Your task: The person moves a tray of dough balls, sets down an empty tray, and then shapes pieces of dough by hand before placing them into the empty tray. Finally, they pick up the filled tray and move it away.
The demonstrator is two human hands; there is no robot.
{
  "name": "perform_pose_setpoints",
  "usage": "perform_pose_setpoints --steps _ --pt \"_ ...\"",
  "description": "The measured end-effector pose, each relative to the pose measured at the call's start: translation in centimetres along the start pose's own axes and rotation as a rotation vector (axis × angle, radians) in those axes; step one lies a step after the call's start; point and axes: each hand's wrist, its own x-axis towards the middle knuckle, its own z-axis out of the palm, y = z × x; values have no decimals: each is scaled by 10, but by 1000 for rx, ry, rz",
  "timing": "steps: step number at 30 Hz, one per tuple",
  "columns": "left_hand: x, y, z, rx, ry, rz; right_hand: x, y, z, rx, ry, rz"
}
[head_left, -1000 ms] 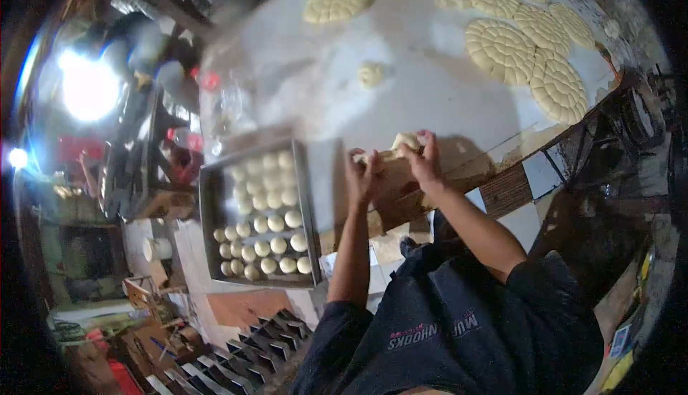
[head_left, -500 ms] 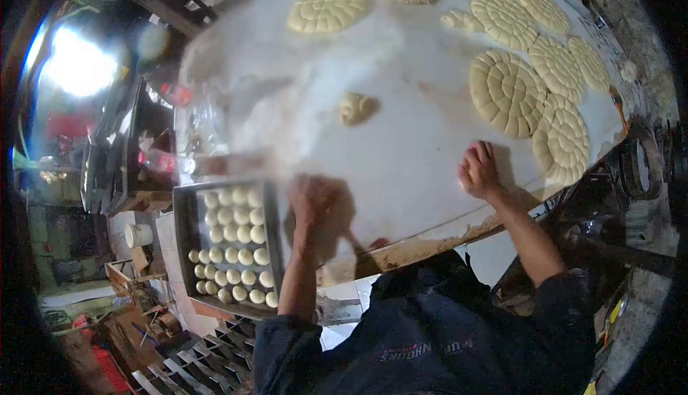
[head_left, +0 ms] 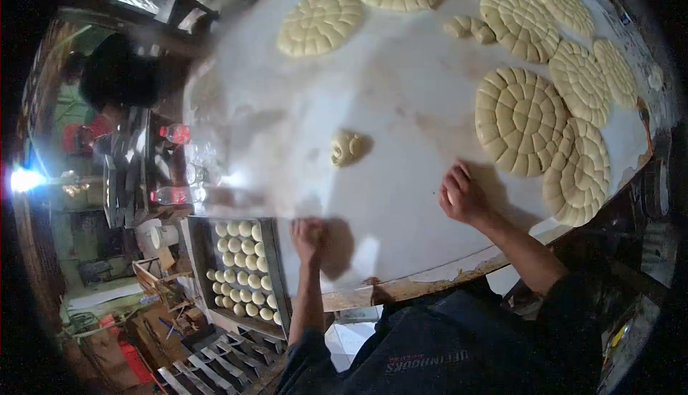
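Note:
My left hand [head_left: 309, 239] rests on the pale tabletop [head_left: 401, 223], just right of a metal tray [head_left: 282, 269] holding rows of round dough balls [head_left: 244, 260]. Its fingers are curled down, hiding whatever may lie beneath. Further right, my right hand [head_left: 461, 193] is also curled against the table, left of a large disc of cut dough [head_left: 519, 121]. What its fingers cover, if anything, cannot be seen. A small lump of dough [head_left: 346, 148] sits on the table beyond and between both hands.
More scored dough discs [head_left: 577, 171] lie along the right side and far edge [head_left: 320, 22]. Small dough pieces [head_left: 469, 28] lie near them. Bottles with red labels [head_left: 172, 195] are at the left edge. A person with dark hair [head_left: 118, 72] is beyond, at left.
The view has tilted, so the table's contents appear lower. My right hand has shifted left, away from the large disc. A person's head has come into view at left.

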Motion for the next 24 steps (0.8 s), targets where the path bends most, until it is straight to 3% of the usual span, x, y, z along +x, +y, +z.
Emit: perform_pose_setpoints --steps 1,4,6,8,10,12,13,14,15,16,17,18,19,21,22,23,24 --pt "26 26 5 52 127 70 18 -5 11 4 -13 -2" --pt "54 64 29 -220 17 -139 37 -36 34 26 -45 152" --pt "23 65 44 72 -114 -101 15 -58 39 85 -57 51" --pt "-17 65 19 93 -174 253 -9 -54 27 125 -120 5" --pt "-64 14 9 -103 -127 74 -32 -26 10 149 -205 19" --pt "-63 -25 -8 -146 -80 -135 -13 -4 2 -48 -39 6" --pt "-35 -13 -29 138 75 -5 10 -4 -1 -54 -51 85" --pt "-7 -3 -37 -23 122 -4 28 -8 4 -100 -39 150" --pt "-2 -10 -32 36 10 -80 40 -11 21 -137 36 237" --pt "15 -15 -12 -68 104 -60 47 -19 43 -173 113 324" --pt "33 -14 3 -94 73 -11 46 -31 63 -161 87 282" --pt "35 -12 32 -63 -227 -331 43 -42 80 -59 187 418" --pt "20 5 29 -120 -191 -263 40 -57 92 45 278 559" --pt "-23 22 35 -284 -113 -98 13 -94 81 -114 83 319" --pt "-69 15 48 -288 65 112 11 -121 60 -210 -64 290" --pt "-100 14 36 -428 -115 -23 9 -147 45 -316 -195 268" --pt "-120 11 0 -379 -234 46 -6 -146 36 -316 -235 286"
